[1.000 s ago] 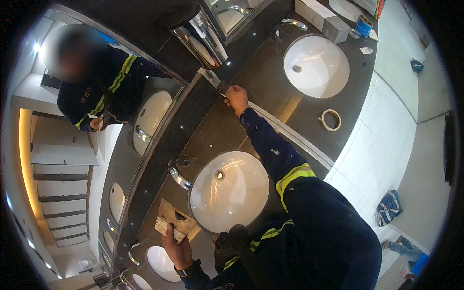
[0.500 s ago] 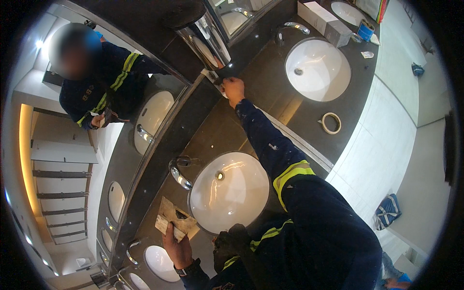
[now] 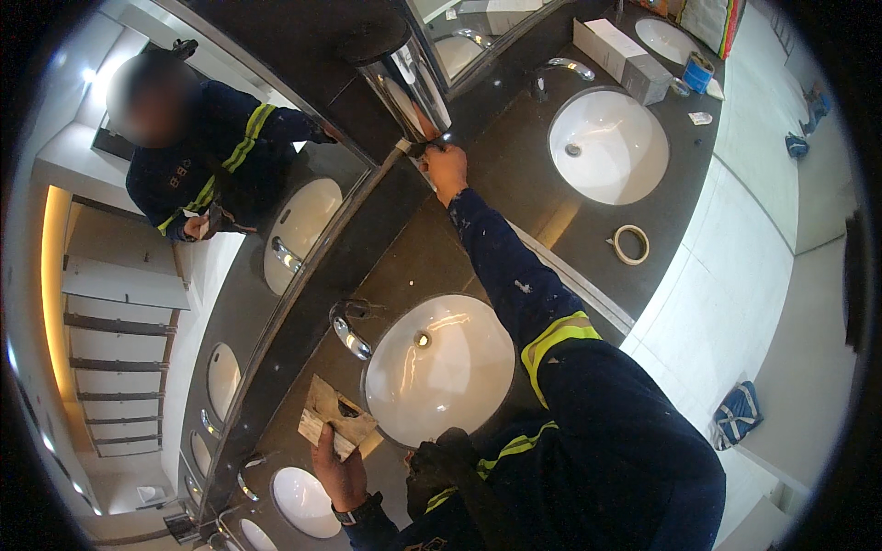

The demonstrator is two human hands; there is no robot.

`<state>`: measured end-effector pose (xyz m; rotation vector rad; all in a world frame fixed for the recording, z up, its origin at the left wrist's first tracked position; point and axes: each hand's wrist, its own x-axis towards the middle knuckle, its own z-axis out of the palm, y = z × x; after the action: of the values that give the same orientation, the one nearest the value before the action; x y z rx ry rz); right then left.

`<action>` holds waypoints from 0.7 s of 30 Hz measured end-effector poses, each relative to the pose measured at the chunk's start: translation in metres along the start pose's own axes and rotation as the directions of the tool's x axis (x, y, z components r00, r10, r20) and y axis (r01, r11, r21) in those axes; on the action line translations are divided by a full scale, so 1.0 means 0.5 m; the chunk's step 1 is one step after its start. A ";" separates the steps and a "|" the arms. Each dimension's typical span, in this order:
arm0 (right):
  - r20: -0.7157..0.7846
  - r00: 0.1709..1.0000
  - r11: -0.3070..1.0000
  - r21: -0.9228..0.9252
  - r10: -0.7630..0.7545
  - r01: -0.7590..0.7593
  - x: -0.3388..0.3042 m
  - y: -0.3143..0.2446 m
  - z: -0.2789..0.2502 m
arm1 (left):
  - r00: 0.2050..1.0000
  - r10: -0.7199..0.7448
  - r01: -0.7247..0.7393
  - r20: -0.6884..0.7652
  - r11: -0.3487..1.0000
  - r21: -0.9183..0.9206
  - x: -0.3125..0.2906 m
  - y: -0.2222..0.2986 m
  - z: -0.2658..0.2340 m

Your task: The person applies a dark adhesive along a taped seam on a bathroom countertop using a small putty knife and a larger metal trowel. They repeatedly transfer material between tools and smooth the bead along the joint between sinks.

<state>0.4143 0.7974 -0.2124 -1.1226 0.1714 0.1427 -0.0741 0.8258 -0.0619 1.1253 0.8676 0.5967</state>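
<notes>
My right hand (image 3: 447,171) reaches far forward over the dark counter (image 3: 514,184). It is closed on a small dark tool (image 3: 424,147) pressed at the mirror's lower edge, just under a chrome wall dispenser (image 3: 411,84). I cannot make out the tool's kind. My left hand (image 3: 341,470) is low and close to my body. It grips a flat brown board (image 3: 332,415) smeared with dark filler, held beside the near white basin (image 3: 439,369).
A chrome tap (image 3: 349,332) stands behind the near basin. A second basin (image 3: 608,145) lies to the right, with a tape roll (image 3: 630,244), a white box (image 3: 620,48) and a blue can (image 3: 698,72) near it. The mirror (image 3: 230,184) reflects me. A blue-white bag (image 3: 738,413) lies on the floor.
My right hand has stayed at the mirror's lower edge under the dispenser, shifting only slightly. My left hand still holds the board in the same place.
</notes>
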 end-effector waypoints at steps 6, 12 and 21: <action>0.030 1.000 1.000 -0.015 -0.009 0.009 -0.015 -0.009 -0.011 | 1.000 -0.010 0.010 0.001 1.000 -0.004 0.005 -0.008 -0.027; 0.137 0.990 0.998 0.029 0.047 -0.051 -0.076 0.027 -0.107 | 0.999 0.013 -0.011 0.032 0.998 -0.063 0.008 -0.005 -0.006; 0.649 0.732 0.968 -0.030 0.208 -0.249 -0.458 -0.157 -0.148 | 0.982 -0.044 0.091 0.186 0.964 -0.252 0.066 0.011 0.141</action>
<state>0.2011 0.6910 -0.1268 -0.9292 -0.3142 0.7394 0.0032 0.8173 -0.0538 0.8924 0.6490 0.5271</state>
